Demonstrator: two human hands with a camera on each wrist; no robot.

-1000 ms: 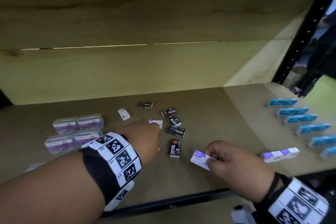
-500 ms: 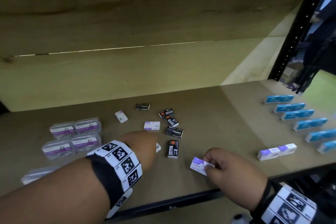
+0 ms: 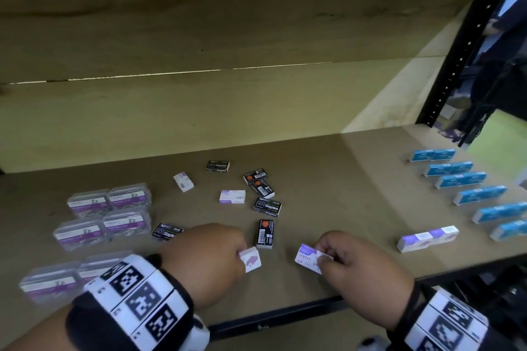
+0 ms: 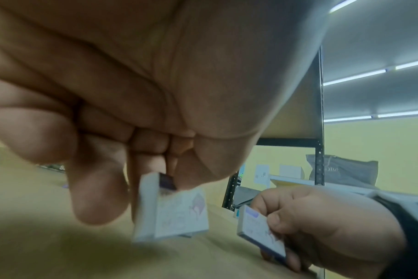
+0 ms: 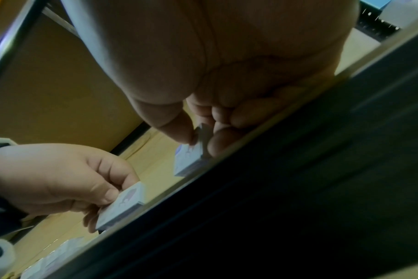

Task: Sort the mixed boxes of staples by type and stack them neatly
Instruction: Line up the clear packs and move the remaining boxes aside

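Both hands work near the front edge of a brown shelf board [image 3: 328,179]. My left hand [image 3: 216,251] pinches a small white-and-purple staple box [image 3: 251,260] [image 4: 174,213] [image 5: 122,205] just above the board. My right hand [image 3: 350,262] pinches a second white-and-purple box [image 3: 309,259] [image 4: 260,230] [image 5: 191,160]. Two more white-and-purple boxes [image 3: 232,196] lie loose in the middle among several black staple boxes [image 3: 267,206]. A pair of white-and-purple boxes [image 3: 427,239] stands in a row at the right.
Clear plastic boxes with purple labels [image 3: 109,208] are grouped at the left, one black box [image 3: 166,232] beside them. Rows of blue boxes [image 3: 459,179] line the right side. A wooden back wall [image 3: 228,94] and a black upright post [image 3: 462,51] bound the shelf.
My left hand drew back from the middle pile toward the front edge with a white-and-purple box in its fingers. My right hand stayed near the front, still holding its box.
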